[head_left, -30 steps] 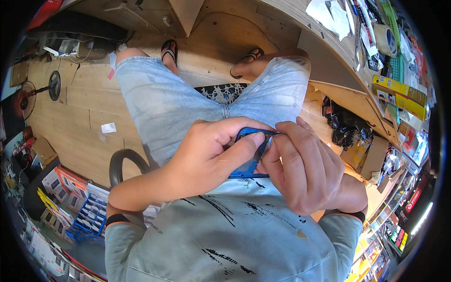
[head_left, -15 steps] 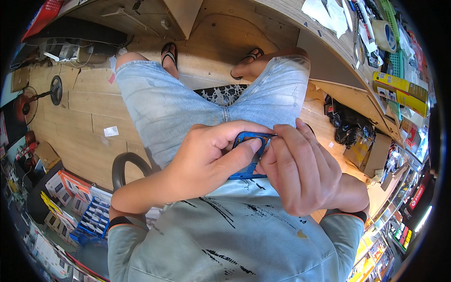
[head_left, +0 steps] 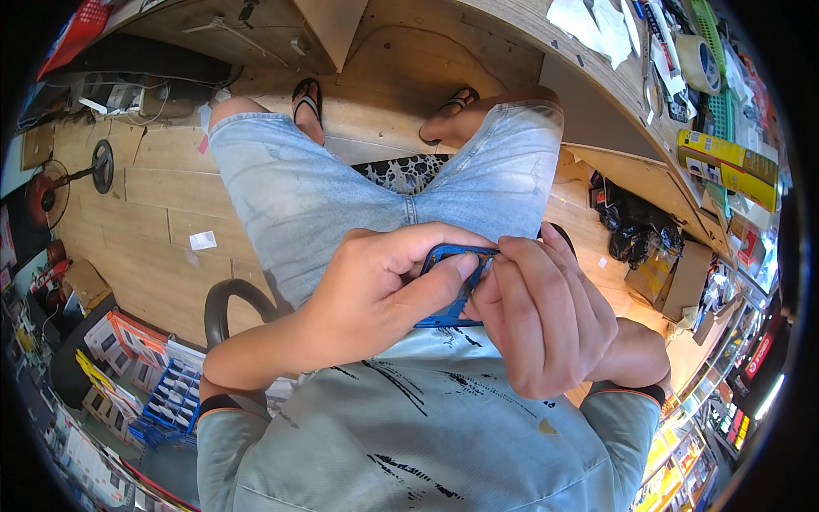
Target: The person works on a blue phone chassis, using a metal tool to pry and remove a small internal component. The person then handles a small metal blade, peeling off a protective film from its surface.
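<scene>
A blue phone frame (head_left: pixel 449 322) with rounded corners is held over my lap, close to my shirt. My left hand (head_left: pixel 388 290) wraps round its left side, with the thumb pressed onto the inner face and the index finger along the far edge. Closed at the frame's right side is my right hand (head_left: pixel 546 311), its fingertips pinching by the far right corner. Those fingers cover much of that side, so any small part between them is hidden.
A wooden workbench (head_left: pixel 554 38) runs along the far right, bearing tools, a tape roll (head_left: pixel 698 64) and a yellow can (head_left: pixel 727 169). A black armrest (head_left: pixel 223 307) is beside my left forearm. Boxes and a blue divided tray (head_left: pixel 175 397) stand lower left; a fan (head_left: pixel 47 192) is farther left.
My right hand has shifted slightly toward me, its fingertips still at the frame's right side. My left hand keeps the same hold.
</scene>
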`<state>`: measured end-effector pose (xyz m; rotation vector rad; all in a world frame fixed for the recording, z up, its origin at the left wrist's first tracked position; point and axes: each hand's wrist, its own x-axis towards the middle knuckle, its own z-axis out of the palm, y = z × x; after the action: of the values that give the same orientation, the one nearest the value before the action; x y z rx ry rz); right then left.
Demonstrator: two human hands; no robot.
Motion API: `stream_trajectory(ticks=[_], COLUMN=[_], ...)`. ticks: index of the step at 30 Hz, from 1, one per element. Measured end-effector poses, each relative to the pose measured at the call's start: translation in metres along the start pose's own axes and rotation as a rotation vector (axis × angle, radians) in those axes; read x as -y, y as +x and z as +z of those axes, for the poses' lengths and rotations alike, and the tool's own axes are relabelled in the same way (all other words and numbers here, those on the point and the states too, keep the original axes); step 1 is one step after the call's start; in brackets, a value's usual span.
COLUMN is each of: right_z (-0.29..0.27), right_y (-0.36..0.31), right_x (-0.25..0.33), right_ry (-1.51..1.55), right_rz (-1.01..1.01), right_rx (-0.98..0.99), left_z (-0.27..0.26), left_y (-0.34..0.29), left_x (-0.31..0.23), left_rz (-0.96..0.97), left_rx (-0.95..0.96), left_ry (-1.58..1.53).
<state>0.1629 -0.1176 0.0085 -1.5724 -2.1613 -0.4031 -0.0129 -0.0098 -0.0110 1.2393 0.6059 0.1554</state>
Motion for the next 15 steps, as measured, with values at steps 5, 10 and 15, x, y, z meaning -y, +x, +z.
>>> stream_trajectory(ticks=[5,10,15], right_z=[0.0002,-0.0005,-0.0074], right_y=[-0.0018,-0.0015,0.0006], right_x=[-0.0024,-0.0065,-0.0093], right_ry=[0.002,0.07,0.133], right_rz=[-0.001,0.03,0.075], right_rx=[-0.02,-0.02,0.041], left_z=[0.0004,0.0014,0.0007], left_y=[-0.0003,-0.0003,-0.0001], left_x=[0.0012,-0.0021,-0.0052], left_rz=[-0.01,-0.063,-0.079], left_rx=[0.007,0.017,0.033], left_ry=[-0.051,-0.162,-0.288])
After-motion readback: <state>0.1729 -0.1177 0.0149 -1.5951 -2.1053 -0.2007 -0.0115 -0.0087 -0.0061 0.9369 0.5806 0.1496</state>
